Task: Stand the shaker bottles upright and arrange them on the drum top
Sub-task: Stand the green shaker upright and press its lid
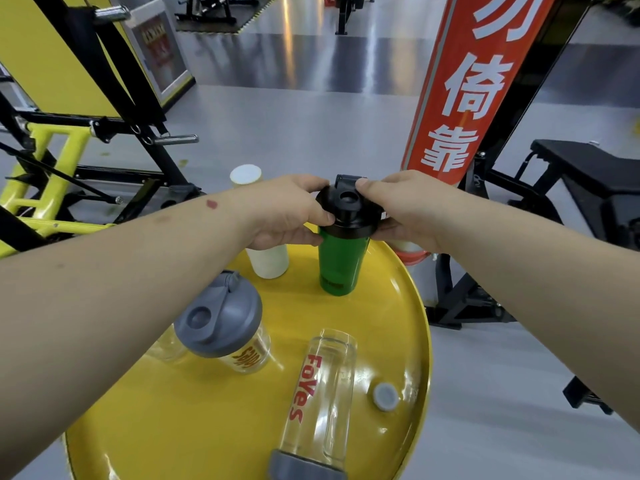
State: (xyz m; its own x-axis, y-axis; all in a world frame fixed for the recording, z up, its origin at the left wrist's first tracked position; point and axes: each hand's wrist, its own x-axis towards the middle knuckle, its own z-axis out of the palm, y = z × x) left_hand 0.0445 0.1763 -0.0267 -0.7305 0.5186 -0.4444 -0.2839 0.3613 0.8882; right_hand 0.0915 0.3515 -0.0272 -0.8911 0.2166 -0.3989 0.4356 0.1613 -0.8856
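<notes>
A green shaker bottle [338,265] with a black lid stands upright at the far side of the yellow drum top [214,414]. My left hand [287,211] and my right hand [403,207] both grip its lid from either side. A cream bottle [268,259] with a white cap stands upright just left of it, partly hidden behind my left hand. A clear bottle with a grey lid [225,323] stands upright at the left, under my left forearm. A clear bottle with red lettering [320,393] lies on its side near the front, its grey lid toward me.
A small grey bung cap [385,396] sits in the drum top at the right. A red banner post [460,98] stands behind the drum. Yellow and black gym frames [69,161] are at the left, a black bench [588,174] at the right.
</notes>
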